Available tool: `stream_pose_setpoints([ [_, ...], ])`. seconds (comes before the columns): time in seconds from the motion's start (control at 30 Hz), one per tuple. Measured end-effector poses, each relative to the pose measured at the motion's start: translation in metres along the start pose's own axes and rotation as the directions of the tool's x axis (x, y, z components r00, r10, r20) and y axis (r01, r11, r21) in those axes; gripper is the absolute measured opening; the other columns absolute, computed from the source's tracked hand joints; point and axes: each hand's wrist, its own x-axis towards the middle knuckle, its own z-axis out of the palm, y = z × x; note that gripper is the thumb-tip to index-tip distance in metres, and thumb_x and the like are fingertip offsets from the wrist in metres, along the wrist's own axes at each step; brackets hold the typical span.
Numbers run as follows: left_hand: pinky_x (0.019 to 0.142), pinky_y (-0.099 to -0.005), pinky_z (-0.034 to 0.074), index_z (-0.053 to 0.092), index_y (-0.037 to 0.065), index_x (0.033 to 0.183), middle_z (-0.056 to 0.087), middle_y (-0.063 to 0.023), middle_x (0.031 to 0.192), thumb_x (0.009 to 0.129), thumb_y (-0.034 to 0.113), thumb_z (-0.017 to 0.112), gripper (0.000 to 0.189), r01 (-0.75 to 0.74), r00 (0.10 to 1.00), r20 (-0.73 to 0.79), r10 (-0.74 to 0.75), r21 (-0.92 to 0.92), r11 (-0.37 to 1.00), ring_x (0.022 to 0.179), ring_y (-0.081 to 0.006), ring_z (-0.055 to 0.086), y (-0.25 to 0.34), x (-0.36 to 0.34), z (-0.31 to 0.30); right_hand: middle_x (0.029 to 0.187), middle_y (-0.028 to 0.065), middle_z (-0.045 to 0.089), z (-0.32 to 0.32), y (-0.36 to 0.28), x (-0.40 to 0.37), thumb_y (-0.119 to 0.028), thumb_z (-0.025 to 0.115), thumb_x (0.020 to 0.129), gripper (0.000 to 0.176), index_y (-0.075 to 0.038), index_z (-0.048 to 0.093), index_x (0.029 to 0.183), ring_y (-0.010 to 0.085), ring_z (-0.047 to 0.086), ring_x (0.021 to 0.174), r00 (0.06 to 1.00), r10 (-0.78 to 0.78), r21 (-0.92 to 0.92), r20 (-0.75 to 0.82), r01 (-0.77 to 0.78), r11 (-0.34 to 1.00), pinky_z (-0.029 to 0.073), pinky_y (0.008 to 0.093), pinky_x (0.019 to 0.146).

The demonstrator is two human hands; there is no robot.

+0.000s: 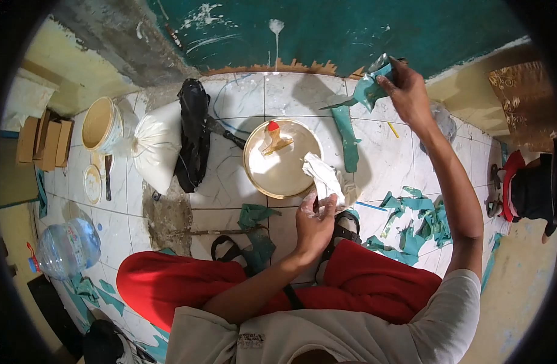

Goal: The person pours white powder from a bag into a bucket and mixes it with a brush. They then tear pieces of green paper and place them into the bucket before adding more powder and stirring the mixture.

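My left hand [318,221] is closed on a crumpled white rag [322,176], which could be cloth or plastic, at the near right rim of a round tub [249,165]. White material coats the tub's inside, and a paintbrush [275,141] with a red handle end rests in it. Farther off to the right, my right hand [406,91] grips a curled scrap of green peeled paint [368,92] near the foot of the green wall. A long green strip [346,138] lies on the tiles below that scrap. White smears mark the left fingers.
Left of the tub lie a black plastic bag [192,136], a tied white sack [157,145] and a bucket [99,124]. A large water bottle [69,247] is on its side. Green paint scraps [415,224] litter the floor at right. The green wall [327,36] rises ahead.
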Motion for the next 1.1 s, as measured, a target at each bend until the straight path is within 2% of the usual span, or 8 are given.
stream_pose_setpoints([
  [0.13,0.08,-0.0289,0.05,0.061,-0.005,0.115,0.069,-0.0101,0.101,0.097,0.015,0.064,0.026,-0.029,1.0,0.004,0.029,-0.019,0.999,0.09,-0.0124,0.062,0.003,0.001,0.002,0.098,0.0158,0.069,0.008,0.072,-0.001,-0.007,0.072,0.087,0.048,0.012,0.052,0.127,0.0175,0.064,0.087,0.996,0.074,-0.123,-0.046,-0.079,0.989,0.052,0.0308,0.079],
  [0.3,0.081,-0.0289,0.05,0.061,-0.005,0.116,0.068,-0.0093,0.103,0.097,0.013,0.063,0.026,-0.039,0.999,0.011,0.04,-0.061,0.997,0.091,-0.0115,0.061,0.007,0.001,0.006,0.095,0.0139,0.069,0.039,0.18,-0.029,-0.015,0.079,0.083,0.035,0.0,0.056,0.105,0.0165,0.063,0.076,0.892,0.453,0.182,-0.001,-0.445,0.877,0.052,0.0311,0.068],
  [0.47,0.08,-0.0288,0.05,0.06,-0.004,0.116,0.068,-0.0081,0.1,0.097,0.014,0.063,0.026,-0.097,0.994,0.054,0.096,0.014,0.995,0.089,-0.011,0.06,0.005,0.002,0.008,0.088,0.0085,0.07,0.04,0.219,-0.054,-0.018,0.067,0.094,0.028,0.005,0.063,0.11,0.0164,0.065,0.079,0.884,0.468,-0.142,0.006,-0.462,0.875,0.051,0.0305,0.071],
  [0.57,0.08,-0.0287,0.05,0.06,-0.004,0.114,0.067,-0.0072,0.099,0.097,0.014,0.063,0.025,-0.112,0.992,0.066,0.11,0.026,0.993,0.088,-0.0109,0.06,0.006,0.003,0.01,0.09,0.0116,0.069,0.027,0.246,-0.057,-0.011,0.049,0.095,0.029,0.007,0.062,0.114,0.0164,0.064,0.078,0.893,0.448,0.301,0.045,-0.44,0.846,0.051,0.0277,0.072],
  [0.67,0.079,-0.0285,0.05,0.06,-0.007,0.111,0.067,-0.0082,0.098,0.097,0.014,0.064,0.025,-0.105,0.992,0.072,0.105,0.006,0.994,0.089,-0.0111,0.06,0.013,0.002,0.013,0.092,0.0123,0.067,-0.001,0.191,-0.057,-0.008,0.049,0.092,0.029,0.007,0.062,0.113,0.0162,0.061,0.079,0.838,0.543,-0.156,-0.062,-0.545,0.824,0.05,0.0277,0.074],
  [0.7,0.079,-0.0285,0.05,0.06,-0.007,0.111,0.067,-0.0082,0.098,0.097,0.014,0.064,0.025,-0.106,0.992,0.072,0.105,0.009,0.994,0.089,-0.0111,0.06,0.016,0.002,0.013,0.093,0.011,0.066,0.0,0.202,-0.058,-0.005,0.05,0.091,0.026,0.006,0.062,0.111,0.0155,0.06,0.082,0.97,0.23,-0.274,-0.078,-0.242,0.931,0.048,0.0277,0.076],
  [0.87,0.075,-0.029,0.052,0.058,-0.013,0.105,0.066,-0.012,0.093,0.096,0.017,0.066,0.031,-0.129,0.991,0.046,0.124,0.138,0.982,0.086,-0.0129,0.062,0.022,0.002,0.015,0.099,0.0012,0.064,-0.001,0.082,-0.116,-0.005,0.061,0.091,0.018,-0.003,0.063,0.109,0.0117,0.059,0.092,0.802,0.23,0.168,0.551,-0.377,0.911,0.048,0.0273,0.086],
  [1.1,0.072,-0.0355,0.051,0.062,-0.011,0.098,0.065,-0.0195,0.083,0.094,0.016,0.066,0.028,-0.281,0.954,0.017,0.3,0.41,0.868,0.077,-0.0263,0.065,0.012,0.004,0.012,0.093,0.0079,0.064,0.031,-0.008,-0.158,-0.015,0.077,0.085,0.028,-0.002,0.062,0.106,0.0156,0.06,0.085,0.854,0.048,0.121,0.519,-0.129,0.984,0.049,0.0306,0.078],
])
